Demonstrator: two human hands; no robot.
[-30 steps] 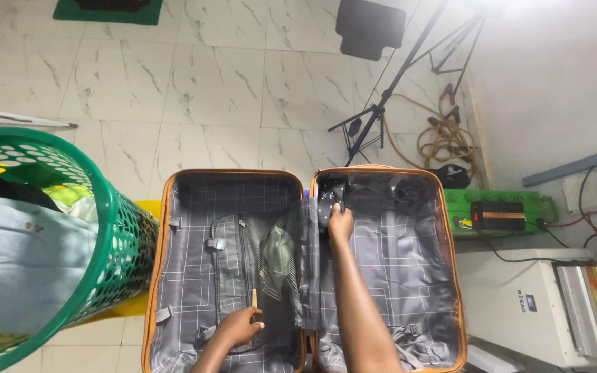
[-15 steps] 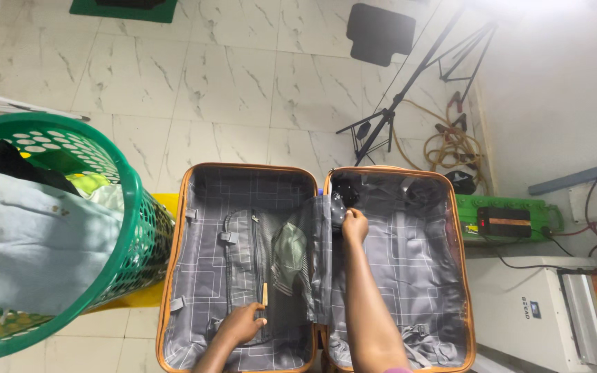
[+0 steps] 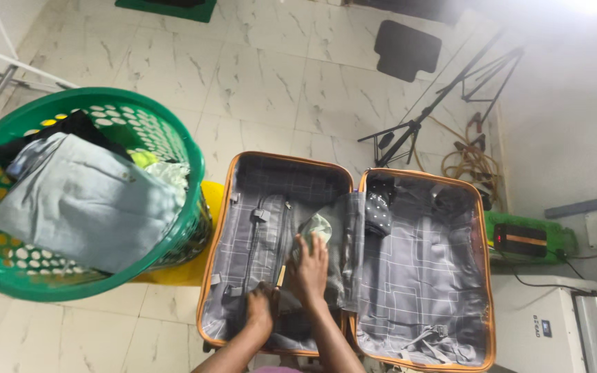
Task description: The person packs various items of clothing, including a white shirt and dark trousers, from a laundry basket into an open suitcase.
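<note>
On floor, open suitcase long axis runs near-far.

Bright daylight, top-right glare, wide-angle edge distortion

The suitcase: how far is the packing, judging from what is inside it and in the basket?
Early stage, it seems. Done: the open suitcase holds a dark dotted item in its right half and a pale green garment in its left half. In hand: the right hand lies flat on the left half's zipped divider, the left hand beside it. Left: the green basket is full of clothes, a pale blue garment on top.
</note>
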